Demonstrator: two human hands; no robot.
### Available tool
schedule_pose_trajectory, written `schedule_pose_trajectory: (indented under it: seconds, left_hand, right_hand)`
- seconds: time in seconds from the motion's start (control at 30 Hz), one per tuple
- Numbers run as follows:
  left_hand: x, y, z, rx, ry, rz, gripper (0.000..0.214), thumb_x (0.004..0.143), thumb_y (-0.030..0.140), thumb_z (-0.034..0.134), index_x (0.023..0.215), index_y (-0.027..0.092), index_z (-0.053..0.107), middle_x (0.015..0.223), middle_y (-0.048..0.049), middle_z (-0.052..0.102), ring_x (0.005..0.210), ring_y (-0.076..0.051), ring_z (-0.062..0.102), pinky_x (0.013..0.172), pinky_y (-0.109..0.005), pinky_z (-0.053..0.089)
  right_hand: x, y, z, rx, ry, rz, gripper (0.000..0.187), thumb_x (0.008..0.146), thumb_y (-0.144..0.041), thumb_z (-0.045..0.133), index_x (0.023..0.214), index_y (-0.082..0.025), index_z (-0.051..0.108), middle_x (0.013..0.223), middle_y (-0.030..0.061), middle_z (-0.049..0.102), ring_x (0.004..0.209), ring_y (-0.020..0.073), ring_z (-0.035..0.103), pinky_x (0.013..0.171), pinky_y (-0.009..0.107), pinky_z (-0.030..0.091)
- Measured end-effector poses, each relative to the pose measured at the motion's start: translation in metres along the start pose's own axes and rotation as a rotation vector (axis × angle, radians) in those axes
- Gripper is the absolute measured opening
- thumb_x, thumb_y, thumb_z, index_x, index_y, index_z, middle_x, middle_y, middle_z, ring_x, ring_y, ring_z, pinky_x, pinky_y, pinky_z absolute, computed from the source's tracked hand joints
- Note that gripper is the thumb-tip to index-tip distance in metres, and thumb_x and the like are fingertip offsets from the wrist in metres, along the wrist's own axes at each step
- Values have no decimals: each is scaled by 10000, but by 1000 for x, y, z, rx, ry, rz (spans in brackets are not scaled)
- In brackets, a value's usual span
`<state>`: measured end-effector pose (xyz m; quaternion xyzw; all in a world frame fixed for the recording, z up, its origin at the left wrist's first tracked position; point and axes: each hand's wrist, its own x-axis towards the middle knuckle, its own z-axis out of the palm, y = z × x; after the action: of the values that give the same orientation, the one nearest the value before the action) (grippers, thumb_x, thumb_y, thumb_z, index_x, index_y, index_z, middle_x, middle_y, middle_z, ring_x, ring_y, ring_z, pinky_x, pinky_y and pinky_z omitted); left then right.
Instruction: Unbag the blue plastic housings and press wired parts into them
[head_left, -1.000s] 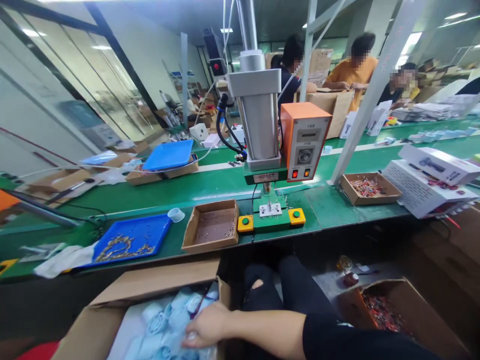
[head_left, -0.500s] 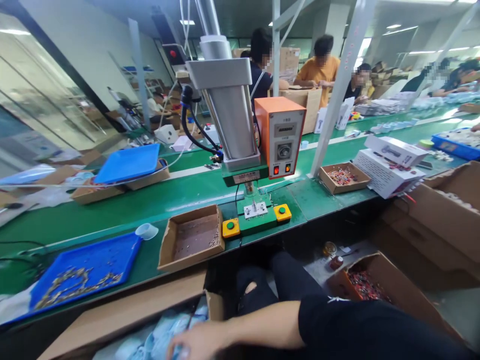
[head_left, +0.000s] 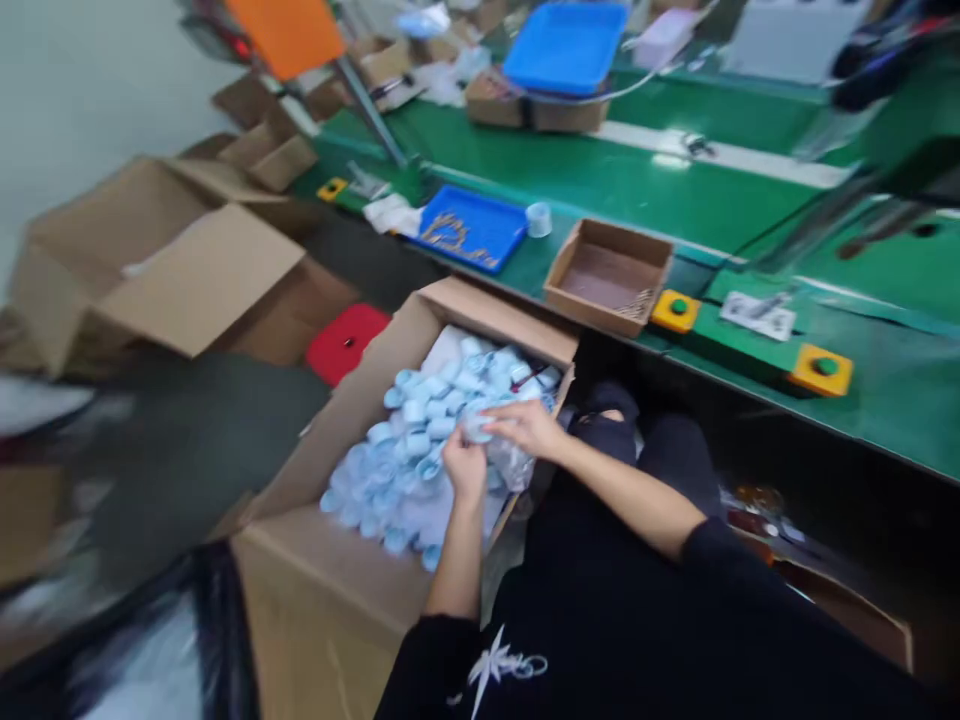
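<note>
Head view, left hand [head_left: 465, 466], fingers curled among caps [head_left: 390, 440], right hand [head_left: 531, 428], fingers pinching one cap [head_left: 475, 430]

The fingertips of the left hand [head_left: 465, 465] and the right hand [head_left: 529, 428] sink among the pale caps [head_left: 416, 440] in the box [head_left: 322, 600], so what either one grips cannot be told. Beyond the box, the small brass bits [head_left: 446, 232] on the blue tray [head_left: 499, 222] are too tiny to name. Far right of the box, the machine [head_left: 847, 200] is smeared and cut by the top edge. Left of the box, a dark bag [head_left: 217, 640] blurs off the bottom edge.
</note>
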<state>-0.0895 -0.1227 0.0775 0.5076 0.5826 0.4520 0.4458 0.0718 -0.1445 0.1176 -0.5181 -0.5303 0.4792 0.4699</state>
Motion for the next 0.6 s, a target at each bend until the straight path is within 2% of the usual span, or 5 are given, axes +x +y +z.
schedule_pose_trajectory:
  seconds: [0.1, 0.23, 0.37, 0.47, 0.6]
  left_hand:
    - [5, -13, -25, 61, 91, 27, 322, 766, 465, 851, 910, 185, 781, 916, -81, 789, 909, -252, 736, 883, -373, 598]
    - [20, -15, -34, -4, 129, 36, 433, 687, 525, 873, 916, 170, 779, 919, -86, 775, 902, -238, 734, 853, -345, 592]
    - [27, -8, -51, -129, 199, -10, 502, 626, 505, 943, 943, 164, 757, 883, -48, 731, 802, -167, 693, 762, -282, 569]
    - [26, 4, -59, -307, 204, -47, 555, 553, 507, 1005, 910, 178, 737, 859, -14, 703, 740, -116, 655, 683, -222, 532]
    - [18, 27, -56, -438, 178, -20, 538, 535, 489, 1045, 868, 204, 733, 843, 6, 699, 727, -96, 644, 631, -179, 491]
  right_hand:
    - [19, 7, -17, 76, 214, -44, 464, 900, -626, 734, 965, -182, 856, 1013, 116, 833, 947, 254, 781, 910, 365, 603]
    - [30, 8, -37, -64, 242, -114, 465, 888, -653, 740, 898, -199, 842, 921, 95, 815, 876, 223, 753, 890, 341, 581]
    - [40, 14, -48, -160, 445, -156, 551, 1002, -656, 575, 796, -177, 754, 937, 81, 749, 931, 195, 697, 910, 318, 538]
    - [42, 24, -39, -285, 220, -88, 539, 937, -643, 696, 705, -157, 685, 769, 35, 665, 796, 161, 635, 841, 288, 510]
    - [31, 30, -6, -131, -56, 77, 630, 791, -552, 887, 1246, -141, 741, 920, 27, 744, 822, 159, 662, 818, 263, 532]
